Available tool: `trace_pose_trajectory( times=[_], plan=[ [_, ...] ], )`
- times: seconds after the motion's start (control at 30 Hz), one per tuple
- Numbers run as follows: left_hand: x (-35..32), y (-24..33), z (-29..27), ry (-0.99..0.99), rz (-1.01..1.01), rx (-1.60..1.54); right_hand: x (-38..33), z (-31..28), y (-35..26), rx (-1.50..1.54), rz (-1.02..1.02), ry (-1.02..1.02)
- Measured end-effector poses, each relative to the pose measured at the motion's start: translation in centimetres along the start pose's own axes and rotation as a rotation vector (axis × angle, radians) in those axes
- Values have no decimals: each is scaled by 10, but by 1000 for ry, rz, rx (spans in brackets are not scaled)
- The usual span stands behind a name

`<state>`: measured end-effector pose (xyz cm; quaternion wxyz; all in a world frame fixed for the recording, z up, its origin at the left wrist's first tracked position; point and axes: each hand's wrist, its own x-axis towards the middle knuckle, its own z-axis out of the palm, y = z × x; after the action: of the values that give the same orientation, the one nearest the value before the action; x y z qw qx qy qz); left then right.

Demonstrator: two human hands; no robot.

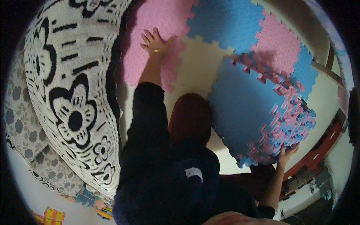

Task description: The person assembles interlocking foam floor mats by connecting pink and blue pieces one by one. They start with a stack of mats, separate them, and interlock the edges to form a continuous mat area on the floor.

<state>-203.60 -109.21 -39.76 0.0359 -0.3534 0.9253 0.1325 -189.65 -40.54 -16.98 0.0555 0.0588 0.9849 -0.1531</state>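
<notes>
My left hand (154, 42) lies flat with its fingers spread on a pink foam floor tile (150, 67) beside the bed. At the right, a thick stack of foam tiles (247, 105) rests on the floor, a blue one on top. Its fanned side shows many jagged pink and blue edges. My right hand (288, 153) grips the stack's near right corner; part of the fingers is hidden against it. Farther off, a blue foam tile (227, 24) joins the pink one, with another pink tile (275, 43) to its right.
A bed with a black-and-white flowered blanket (75, 93) runs along the left. Pale flooring (197, 62) shows between the tiles. Reddish-brown furniture (318, 150) stands at the right edge. My bent knee (191, 116) is between my arms. Small colourful items (103, 213) lie at lower left.
</notes>
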Motion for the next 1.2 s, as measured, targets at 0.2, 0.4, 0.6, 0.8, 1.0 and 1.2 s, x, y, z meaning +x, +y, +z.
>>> trace_pose_trajectory(
  times=[0.2, 0.4, 0.6, 0.8, 1.0, 1.2],
  plan=[
    [-54, -103, -18, 5, -835, -78, 0, -6, -15, -100, 115, -15],
    [-31, -100, -28, -6, -1094, -398, 2, -5, -15, -136, 177, -16],
    [-52, -62, -12, 29, -492, 194, 6, -9, -42, -230, 216, -62],
    [-88, -36, 5, -207, -187, 181, 3, -3, -38, -65, 191, 3],
    [-76, -7, -11, -393, -317, 185, 8, 2, -28, -2, 155, 24],
    [-184, 138, -49, -294, 449, -471, 17, -17, -59, -184, 244, -36]
  ],
)
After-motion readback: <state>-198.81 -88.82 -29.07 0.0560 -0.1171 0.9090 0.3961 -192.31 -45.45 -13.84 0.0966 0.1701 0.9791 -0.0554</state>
